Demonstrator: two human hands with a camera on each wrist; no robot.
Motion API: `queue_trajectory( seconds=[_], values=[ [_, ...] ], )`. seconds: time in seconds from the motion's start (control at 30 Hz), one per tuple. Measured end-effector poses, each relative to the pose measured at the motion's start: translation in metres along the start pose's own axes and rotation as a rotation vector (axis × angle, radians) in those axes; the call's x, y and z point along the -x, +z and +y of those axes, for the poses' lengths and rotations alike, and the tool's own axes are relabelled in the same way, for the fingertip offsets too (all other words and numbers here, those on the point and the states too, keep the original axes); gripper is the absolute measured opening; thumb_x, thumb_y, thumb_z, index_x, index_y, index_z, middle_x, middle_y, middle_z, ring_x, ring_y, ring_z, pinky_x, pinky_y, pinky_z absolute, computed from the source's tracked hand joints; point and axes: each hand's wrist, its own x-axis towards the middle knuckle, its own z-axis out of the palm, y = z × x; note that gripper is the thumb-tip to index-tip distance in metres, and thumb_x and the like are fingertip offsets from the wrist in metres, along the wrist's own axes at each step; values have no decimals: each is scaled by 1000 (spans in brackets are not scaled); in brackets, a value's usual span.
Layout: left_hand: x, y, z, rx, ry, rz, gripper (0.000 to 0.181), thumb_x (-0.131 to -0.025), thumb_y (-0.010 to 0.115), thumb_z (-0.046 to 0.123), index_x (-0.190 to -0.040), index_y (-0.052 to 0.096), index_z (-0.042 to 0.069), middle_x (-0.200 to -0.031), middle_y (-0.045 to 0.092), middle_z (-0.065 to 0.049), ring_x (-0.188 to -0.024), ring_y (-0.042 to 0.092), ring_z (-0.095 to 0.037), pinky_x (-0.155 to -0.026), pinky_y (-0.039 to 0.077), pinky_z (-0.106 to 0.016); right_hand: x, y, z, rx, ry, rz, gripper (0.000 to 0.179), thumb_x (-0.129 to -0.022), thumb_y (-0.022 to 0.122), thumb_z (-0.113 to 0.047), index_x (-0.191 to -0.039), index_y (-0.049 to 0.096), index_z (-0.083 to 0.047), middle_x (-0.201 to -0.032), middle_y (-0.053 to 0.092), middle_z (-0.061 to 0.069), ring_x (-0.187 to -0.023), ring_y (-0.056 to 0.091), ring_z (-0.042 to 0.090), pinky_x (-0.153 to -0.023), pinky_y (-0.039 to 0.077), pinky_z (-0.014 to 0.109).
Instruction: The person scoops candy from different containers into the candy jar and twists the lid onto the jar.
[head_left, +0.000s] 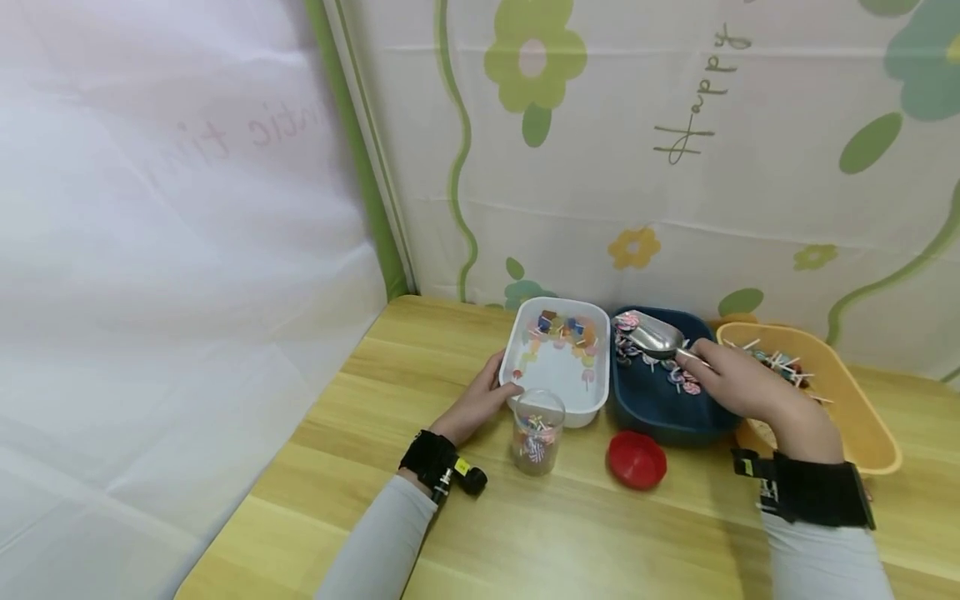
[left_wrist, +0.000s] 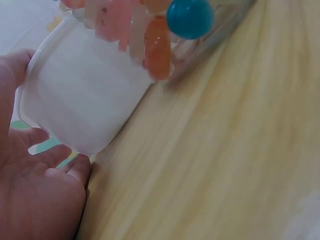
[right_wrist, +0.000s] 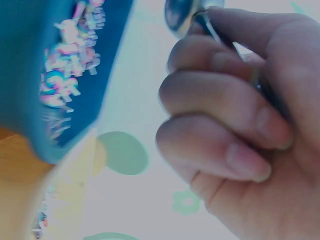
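My right hand (head_left: 738,379) grips the handle of a metal scoop (head_left: 654,335), its fingers curled round it in the right wrist view. Swirl-patterned lollipops lie in the scoop, which is above the dark blue bin (head_left: 667,429). More lollipops (head_left: 682,379) are inside that bin. My left hand (head_left: 480,404) holds the left side of a white bin (head_left: 581,417), thumb over the rim and fingers along the outer wall. Small coloured candies (head_left: 573,329) lie in the white bin. In front of it stands a clear cup (head_left: 534,462) with mixed small lollipops inside.
A red lid (head_left: 637,460) lies on the wooden table (head_left: 585,542), right of the cup. At the right sits a yellow bin (head_left: 862,417) with more stick candies, beneath my right forearm. A patterned curtain (head_left: 570,200) hangs close behind the bins.
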Motion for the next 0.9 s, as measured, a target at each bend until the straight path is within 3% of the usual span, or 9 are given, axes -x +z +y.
queue_trajectory(
  seconds=[0.2,0.37,0.5,0.63,0.9],
  values=[
    [2,0,-2,-1,-23,-6,69,-93,54,18,-150,15,22,-152,23,-3,-133,25,-12,-108,26,-36,10,-10,-22,-49,-84,117,26,-101,39,-30,-85,48,-11,-65,43,2,-55,43,17,-47,36,30],
    [-2,-2,-2,7,0,-21,71,-93,54,17,-150,13,18,-152,20,-7,-134,23,-17,-108,25,-39,19,-20,-44,-48,-172,184,20,-100,43,-26,-84,46,-15,-64,44,0,-54,43,14,-45,35,27],
    [2,-2,3,10,-1,-41,74,-92,57,20,-150,12,13,-152,20,-12,-134,24,-22,-107,27,-40,27,-23,-59,-43,-238,178,14,-98,50,-22,-84,50,-21,-64,48,-6,-55,44,10,-47,36,24],
    [11,-1,19,1,-17,-53,74,-92,57,22,-150,12,11,-151,22,-14,-133,25,-23,-107,28,-39,33,-24,-69,-47,-274,151,14,-96,54,-19,-84,53,-25,-65,51,-11,-53,43,7,-47,36,22],
    [13,-1,29,-6,13,-44,72,-92,56,20,-150,13,10,-151,21,-15,-134,23,-25,-109,25,-41,41,-30,-76,-38,-322,105,12,-91,60,-18,-96,61,-29,-60,41,-13,-51,39,5,-46,34,19]
  ],
)
